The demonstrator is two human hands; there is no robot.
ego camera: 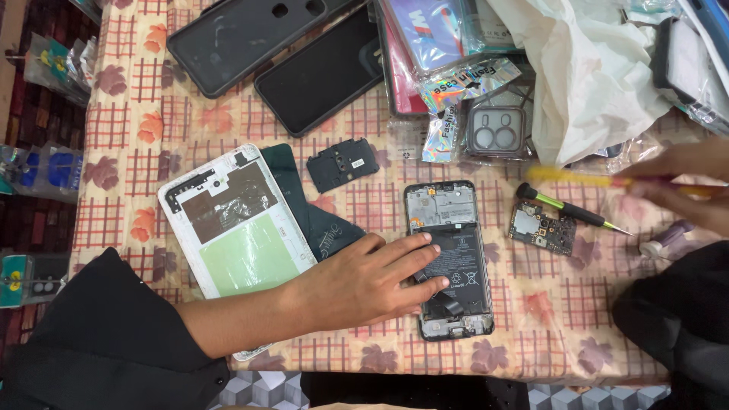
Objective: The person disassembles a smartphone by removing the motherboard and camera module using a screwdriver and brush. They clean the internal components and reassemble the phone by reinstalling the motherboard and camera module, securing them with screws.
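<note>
1. The opened phone [449, 258] lies at table centre, long axis pointing away from the person
2. The left hand [364, 281] presses flat on its battery, fingers spread
3. The right hand [683, 186], blurred and farther right, pinches a yellow tool [577, 178]

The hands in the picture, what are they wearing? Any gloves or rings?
No gloves and no rings that I can see. The left hand is bare, with a loose black sleeve on the arm that stops before the wrist. The right hand is bare too, but blurry, so small details are hard to tell. Black cloth shows below it.
</note>
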